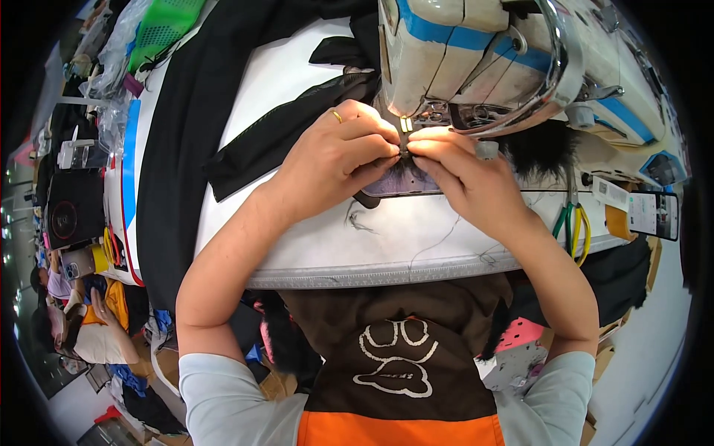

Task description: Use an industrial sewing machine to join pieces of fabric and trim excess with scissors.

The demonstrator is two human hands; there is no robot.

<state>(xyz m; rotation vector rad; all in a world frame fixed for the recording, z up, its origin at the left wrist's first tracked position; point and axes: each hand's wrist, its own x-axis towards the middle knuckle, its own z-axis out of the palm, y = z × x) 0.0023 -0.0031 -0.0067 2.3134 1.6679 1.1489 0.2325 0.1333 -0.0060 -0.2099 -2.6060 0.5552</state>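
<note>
My left hand (342,152) and my right hand (468,175) meet just in front of the lit needle area of a sewing machine (454,52). Thumb and fingers are pinched together on both, with a small dark bit of black fabric (405,153) between the fingertips. Most of that piece is hidden by my fingers. A gold ring sits on a left finger. Sheer black cloth (260,145) spreads out left of my left hand. Behind my right hand lies black fluffy material (543,149). Under my fingertips shows a purplish machine plate (401,184).
A long black cloth (175,149) curves down the table's left side. Green- and yellow-handled scissors (573,223) lie right of my right forearm, near a phone (653,214). A ruler strip (357,276) edges the white table. At far left stands a green basket (163,30); another person (97,320) is beyond.
</note>
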